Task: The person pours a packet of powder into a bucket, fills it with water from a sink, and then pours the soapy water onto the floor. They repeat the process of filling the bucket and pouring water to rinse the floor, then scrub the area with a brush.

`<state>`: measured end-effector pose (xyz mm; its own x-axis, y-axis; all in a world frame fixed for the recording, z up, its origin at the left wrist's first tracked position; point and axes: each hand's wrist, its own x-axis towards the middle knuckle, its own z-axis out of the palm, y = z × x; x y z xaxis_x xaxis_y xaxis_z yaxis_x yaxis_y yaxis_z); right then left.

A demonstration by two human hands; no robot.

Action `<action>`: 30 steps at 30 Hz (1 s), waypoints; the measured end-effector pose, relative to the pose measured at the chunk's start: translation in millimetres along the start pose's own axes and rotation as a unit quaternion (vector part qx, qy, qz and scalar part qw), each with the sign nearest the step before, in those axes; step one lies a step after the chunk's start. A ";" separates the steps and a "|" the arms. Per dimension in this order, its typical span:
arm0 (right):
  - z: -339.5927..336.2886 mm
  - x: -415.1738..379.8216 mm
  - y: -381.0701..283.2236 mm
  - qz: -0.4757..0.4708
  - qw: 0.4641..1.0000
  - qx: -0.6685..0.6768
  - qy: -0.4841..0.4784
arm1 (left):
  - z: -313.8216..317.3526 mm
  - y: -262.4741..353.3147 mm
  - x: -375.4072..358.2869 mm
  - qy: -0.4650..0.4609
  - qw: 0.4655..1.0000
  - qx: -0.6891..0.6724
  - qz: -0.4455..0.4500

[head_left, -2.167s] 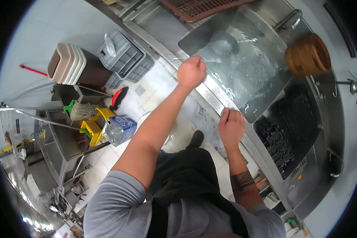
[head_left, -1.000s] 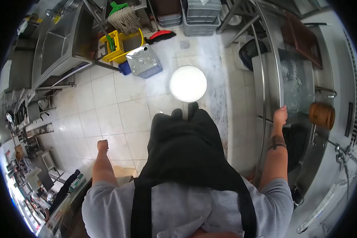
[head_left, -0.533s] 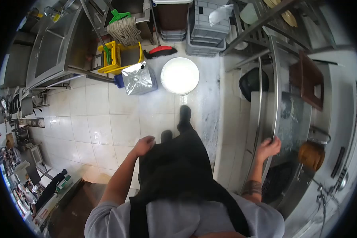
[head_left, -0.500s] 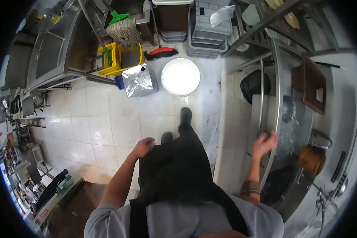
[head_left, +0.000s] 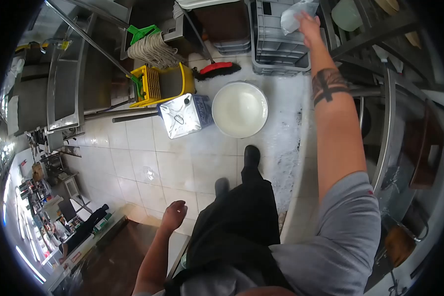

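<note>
My right hand (head_left: 309,29) is stretched far forward at the upper right, its fingers closed on a crumpled, clear plastic bag (head_left: 292,18). That bag lies on top of grey plastic crates (head_left: 276,44). Down by my left thigh hangs my left hand (head_left: 174,215), fingers curled in and nothing visible in them. Ahead of my boots stands a round white bucket (head_left: 240,109) with pale contents. Beside it, to the left, is a square metal-topped can (head_left: 180,116) with a dark cap.
A yellow mop bucket (head_left: 182,81) with a string mop (head_left: 153,49) stands at the upper left. A red broom (head_left: 217,68) rests near the crates. White suds (head_left: 286,133) cover part of the tiled floor (head_left: 172,167). Metal sinks and racks line the right side.
My right hand has gone from beside the sink edge forward to the plastic bag on the crates. My left hand stays low at my side. The view has shifted slightly.
</note>
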<state>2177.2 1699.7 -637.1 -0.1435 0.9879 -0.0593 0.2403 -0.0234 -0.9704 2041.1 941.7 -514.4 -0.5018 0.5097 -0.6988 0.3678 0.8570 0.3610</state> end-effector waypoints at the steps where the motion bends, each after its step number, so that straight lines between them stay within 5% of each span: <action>1: 0.0 14.2 -1.5 0.059 0.989 0.135 -0.004 | 0.5 14.8 5.1 -0.022 1.000 0.005 0.013; 4: -2.0 44.0 12.7 0.136 0.971 0.195 0.001 | 7.3 60.6 38.1 -0.032 0.996 -0.001 0.078; 7: -4.7 39.8 2.8 0.087 0.963 0.251 -0.031 | 24.0 114.2 94.3 -0.035 0.986 -0.028 0.161; 9: -9.6 7.4 -22.1 0.060 0.960 0.268 -0.059 | 24.4 188.1 138.2 -0.078 0.979 -0.143 0.121; 12: -13.6 -63.9 -54.7 0.033 0.964 0.247 -0.094 | 17.3 301.8 208.9 -0.009 0.940 -0.238 0.243; 15: -14.5 -153.7 -66.1 0.005 0.988 0.103 -0.117 | -27.5 419.5 232.2 -0.094 0.890 -0.424 0.142; 17: -8.1 -219.2 -56.9 -0.125 0.986 0.026 -0.105 | -32.9 445.1 244.2 -0.140 0.937 -0.305 0.092; 19: -0.6 -277.8 -23.6 -0.129 0.982 -0.032 -0.134 | -24.9 440.2 259.6 -0.203 0.965 -0.150 0.072; 20: 4.1 -308.1 -16.3 -0.111 0.984 -0.008 -0.137 | -12.0 425.2 277.1 -0.184 0.926 0.213 0.250; 21: 5.2 -335.5 -11.7 -0.093 0.986 0.018 -0.137 | 6.3 401.4 295.7 -0.139 0.731 0.541 0.391; 25: -4.2 -405.9 48.3 0.029 0.974 0.106 -0.199 | 66.5 290.8 262.6 0.019 0.940 0.206 0.272; 27: -6.7 -429.5 84.4 0.295 0.928 0.178 -0.143 | 71.7 272.0 220.2 -0.004 0.958 0.146 0.248; 30: -13.7 -435.6 104.6 0.387 0.898 0.132 -0.164 | 64.6 277.6 150.0 -0.005 0.975 0.054 0.217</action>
<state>2277.9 1269.1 -709.6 -0.3169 0.5628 -0.7635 0.1611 -0.7613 -0.6281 2118.5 1251.2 -558.9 -0.2726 0.8210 -0.5017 0.6243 0.5477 0.5570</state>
